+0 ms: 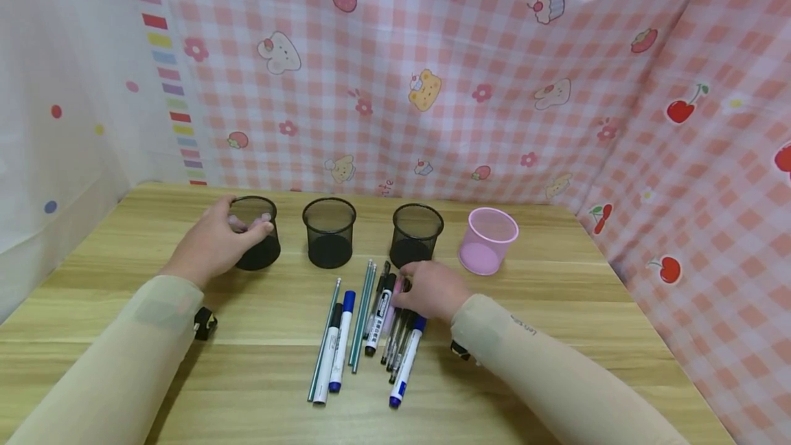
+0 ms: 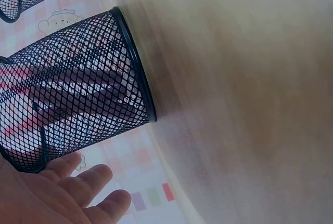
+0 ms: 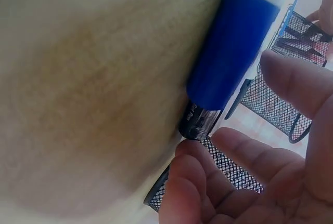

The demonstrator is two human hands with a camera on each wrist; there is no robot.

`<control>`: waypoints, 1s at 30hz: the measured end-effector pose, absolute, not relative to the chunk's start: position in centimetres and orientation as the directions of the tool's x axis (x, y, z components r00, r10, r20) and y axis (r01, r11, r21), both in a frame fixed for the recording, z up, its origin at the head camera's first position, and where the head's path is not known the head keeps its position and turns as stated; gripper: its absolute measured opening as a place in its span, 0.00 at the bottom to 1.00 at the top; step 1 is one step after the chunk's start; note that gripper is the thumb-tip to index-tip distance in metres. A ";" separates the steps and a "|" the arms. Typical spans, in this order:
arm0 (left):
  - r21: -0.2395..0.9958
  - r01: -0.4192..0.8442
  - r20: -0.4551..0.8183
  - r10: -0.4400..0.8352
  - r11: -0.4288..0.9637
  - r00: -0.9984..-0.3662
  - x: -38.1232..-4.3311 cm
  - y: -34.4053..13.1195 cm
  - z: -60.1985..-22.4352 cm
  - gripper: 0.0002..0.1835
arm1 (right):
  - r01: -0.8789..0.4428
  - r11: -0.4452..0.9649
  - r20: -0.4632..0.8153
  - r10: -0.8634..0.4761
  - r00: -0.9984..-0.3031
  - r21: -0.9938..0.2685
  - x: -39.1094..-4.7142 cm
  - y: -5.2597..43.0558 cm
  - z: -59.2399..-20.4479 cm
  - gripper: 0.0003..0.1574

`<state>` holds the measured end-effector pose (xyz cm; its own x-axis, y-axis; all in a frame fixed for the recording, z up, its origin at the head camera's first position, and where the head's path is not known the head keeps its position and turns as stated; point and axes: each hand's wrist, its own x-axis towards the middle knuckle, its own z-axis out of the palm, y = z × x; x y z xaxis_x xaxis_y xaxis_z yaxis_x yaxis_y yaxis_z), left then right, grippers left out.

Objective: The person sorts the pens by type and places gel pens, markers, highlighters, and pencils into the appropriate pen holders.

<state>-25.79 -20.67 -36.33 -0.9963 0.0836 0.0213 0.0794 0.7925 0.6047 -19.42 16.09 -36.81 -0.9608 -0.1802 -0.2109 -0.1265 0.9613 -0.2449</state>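
In the head view, the left hand (image 1: 216, 242) is at the left cup (image 1: 264, 253), a black one; two more black cups (image 1: 330, 250) and a pink cup (image 1: 480, 258) stand to its right. The pens (image 1: 380, 314) lie nearer the person, the right hand (image 1: 435, 287) over some, its fingertips partly hidden.

The left wrist view adds dark, long shapes (image 2: 104, 76) inside the left cup, seen through the mesh; the fingers lie loose beside its mouth.

The right wrist view shows thumb and fingers wide apart around a blue-capped marker (image 3: 234, 47) and gel pen (image 3: 197, 122); contact I cannot tell.
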 end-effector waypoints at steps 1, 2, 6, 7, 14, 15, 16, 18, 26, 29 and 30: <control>0.604 0.079 0.020 0.084 0.793 -0.996 -25.8 -20.7 -36.3 0.67 | -0.129 0.959 -0.208 -0.184 -0.961 -0.253 -19.4 16.1 -36.8 0.37; 0.604 0.078 0.020 0.083 0.793 -0.996 -25.8 -20.7 -36.3 0.67 | -0.129 0.958 -0.205 -0.184 -0.961 -0.258 -19.4 16.0 -36.8 0.37; 0.601 0.078 0.022 0.081 0.795 -0.996 -25.7 -20.6 -36.3 0.67 | -0.129 0.959 -0.207 -0.183 -0.961 -0.251 -19.5 15.9 -36.9 0.40; 0.600 0.079 0.024 0.081 0.796 -0.996 -25.7 -20.6 -36.3 0.67 | -0.130 0.960 -0.210 -0.184 -0.960 -0.246 -19.5 15.8 -37.0 0.42; 0.599 0.080 0.025 0.080 0.797 -0.996 -25.7 -20.6 -36.3 0.67 | -0.133 0.943 -0.274 -0.221 -0.936 -0.306 -19.7 15.7 -36.9 0.30; 0.599 0.079 0.026 0.079 0.797 -0.996 -25.7 -20.6 -36.3 0.67 | -0.129 0.937 -0.282 -0.225 -0.933 -0.323 -19.8 15.7 -36.8 0.27; 0.599 0.079 0.027 0.079 0.797 -0.997 -25.7 -20.6 -36.4 0.67 | -0.123 0.932 -0.288 -0.228 -0.930 -0.342 -19.8 15.7 -36.8 0.25; 0.600 0.079 0.028 0.078 0.796 -0.997 -25.8 -20.6 -36.4 0.67 | -0.108 0.919 -0.298 -0.231 -0.926 -0.378 -19.9 15.8 -36.8 0.22; 0.603 0.078 0.026 0.078 0.794 -0.997 -25.9 -20.6 -36.4 0.68 | -0.147 0.915 -0.254 -0.255 -0.933 -0.376 -20.0 15.9 -36.9 0.18; 0.604 0.076 0.023 0.078 0.793 -0.997 -25.8 -20.6 -36.4 0.68 | -0.175 0.923 -0.233 -0.264 -0.936 -0.342 -20.0 15.7 -36.8 0.16; 0.605 0.076 0.023 0.078 0.793 -0.997 -25.8 -20.6 -36.4 0.68 | -0.177 0.926 -0.231 -0.262 -0.937 -0.334 -19.9 15.6 -36.7 0.17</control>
